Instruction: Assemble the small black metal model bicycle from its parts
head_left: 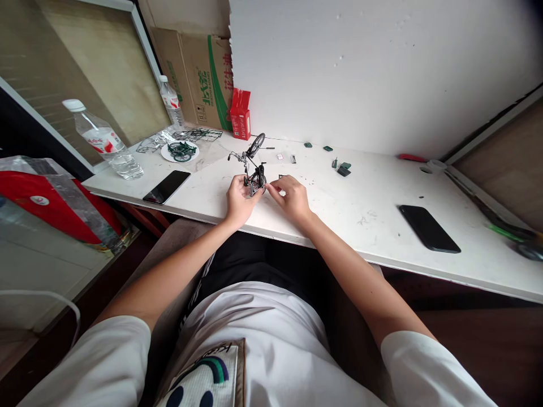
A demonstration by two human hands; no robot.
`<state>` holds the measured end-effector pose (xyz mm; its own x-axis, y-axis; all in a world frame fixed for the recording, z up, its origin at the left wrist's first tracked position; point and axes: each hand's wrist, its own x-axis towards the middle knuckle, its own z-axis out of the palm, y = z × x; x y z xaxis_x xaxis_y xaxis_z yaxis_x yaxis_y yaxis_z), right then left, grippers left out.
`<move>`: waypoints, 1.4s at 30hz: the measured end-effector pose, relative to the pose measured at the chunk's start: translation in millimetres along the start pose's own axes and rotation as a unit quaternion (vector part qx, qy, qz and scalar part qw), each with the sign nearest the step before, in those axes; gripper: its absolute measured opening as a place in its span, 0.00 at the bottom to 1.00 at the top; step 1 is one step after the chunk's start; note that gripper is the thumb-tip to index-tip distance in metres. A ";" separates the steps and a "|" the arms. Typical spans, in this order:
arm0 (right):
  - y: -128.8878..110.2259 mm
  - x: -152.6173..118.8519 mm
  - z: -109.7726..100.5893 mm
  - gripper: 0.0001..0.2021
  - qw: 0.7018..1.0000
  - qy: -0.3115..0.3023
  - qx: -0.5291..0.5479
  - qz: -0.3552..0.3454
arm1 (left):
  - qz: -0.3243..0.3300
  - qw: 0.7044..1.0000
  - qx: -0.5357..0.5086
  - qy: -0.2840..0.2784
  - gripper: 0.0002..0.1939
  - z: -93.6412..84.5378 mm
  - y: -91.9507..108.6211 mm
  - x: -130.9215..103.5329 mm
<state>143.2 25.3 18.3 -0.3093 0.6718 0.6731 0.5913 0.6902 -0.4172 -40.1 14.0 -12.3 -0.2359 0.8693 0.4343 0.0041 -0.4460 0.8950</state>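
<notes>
A small black model bicycle [250, 164] is held just above the front part of the white table, its wheel with grey spokes pointing up and away from me. My left hand [241, 199] is closed around its lower end, thumb and fingers on the frame. Close against the same end, my right hand [291, 195] has its thumb and forefinger pinched at the rear wheel. Whatever small piece may lie between those right fingertips is too tiny to make out.
On the left stand two water bottles [106, 141], a phone [167, 186] and a white plate [194, 154] with green bicycle parts. Behind are a red box [241, 121] and a cardboard carton [199, 85]. Green pieces [343, 169] lie right of centre; another phone [429, 228] lies farther right.
</notes>
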 end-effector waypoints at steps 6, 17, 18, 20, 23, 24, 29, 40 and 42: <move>0.9 0.3 1.2 0.39 0.999 -0.012 -0.017 0.029 | 0.031 0.999 0.019 -0.017 0.27 0.4 3.5 -5.5; -2.9 -0.1 0.2 0.37 0.998 -0.045 -0.012 0.053 | 0.052 0.998 0.022 -0.018 0.27 1.0 3.1 -6.9; -3.5 -0.3 0.2 0.37 0.997 -0.049 -0.012 0.054 | 0.051 0.998 0.024 -0.016 0.27 0.9 3.0 -7.1; -3.5 -0.5 0.9 0.36 0.997 -0.054 -0.008 0.058 | 0.044 0.999 0.030 -0.013 0.27 0.7 3.2 -7.3; -1.7 -0.3 2.5 0.35 0.996 -0.058 0.015 0.069 | 0.036 0.999 0.032 -0.011 0.28 0.7 3.2 -7.2; -1.2 -0.2 2.6 0.35 0.995 -0.057 0.030 0.071 | 0.035 0.999 0.031 -0.010 0.28 0.8 2.9 -6.9; -3.1 -0.2 1.1 0.30 0.985 -0.041 0.147 0.080 | 0.008 1.000 0.013 0.000 0.29 0.3 -2.7 -1.6; 0.8 -0.2 2.6 0.26 0.976 -0.001 0.200 0.086 | -0.009 1.000 -0.010 0.021 0.28 -0.4 -8.5 3.6; 3.7 -0.3 2.7 0.25 0.979 -0.001 0.195 0.068 | 0.001 1.000 -0.010 0.023 0.28 -0.4 -8.1 2.6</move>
<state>143.4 28.4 14.9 -0.2491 0.7651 0.5938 0.2989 0.6439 -0.7043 -41.1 19.8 -18.5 -0.2810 0.8579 0.4301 -0.0148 -0.4520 0.8919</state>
